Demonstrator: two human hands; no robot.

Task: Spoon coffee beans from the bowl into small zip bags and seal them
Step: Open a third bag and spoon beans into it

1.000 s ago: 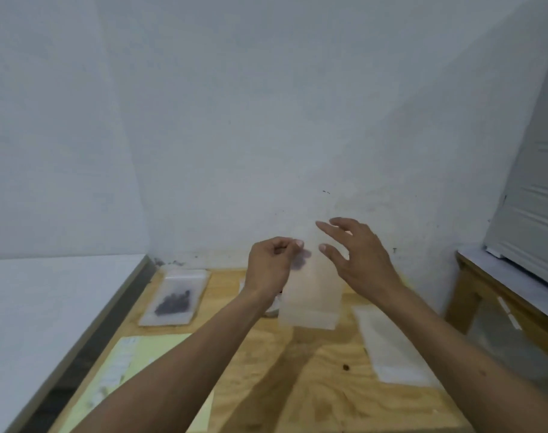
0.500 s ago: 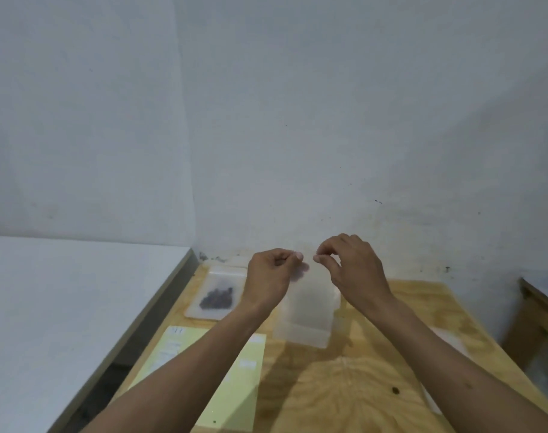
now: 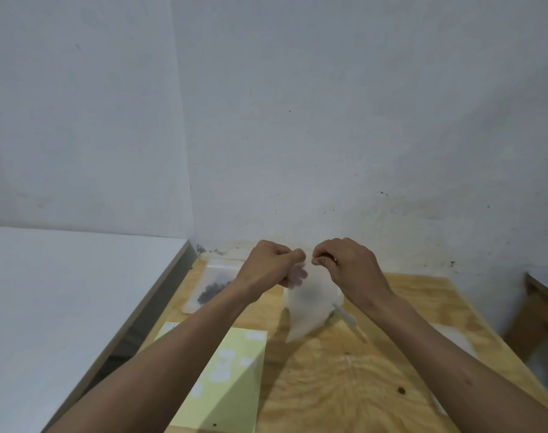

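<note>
Zip bag (image 3: 307, 303) — translucent milky white. Filled bag (image 3: 212, 284) — clear, holding dark brown beans. Table (image 3: 354, 376) — pale yellow-tan plywood, wavy brown grain, one dark knot. Sheet (image 3: 226, 379) — light yellow with small white rectangles. Wall (image 3: 329, 120) — grey-white, specked dark.

Two bare forearms, entering from lower left and lower right of the frame; no sleeves in view. Left hand (image 3: 271, 267): unadorned. Right hand (image 3: 347, 265): a small ring-like glint on one finger.
</note>
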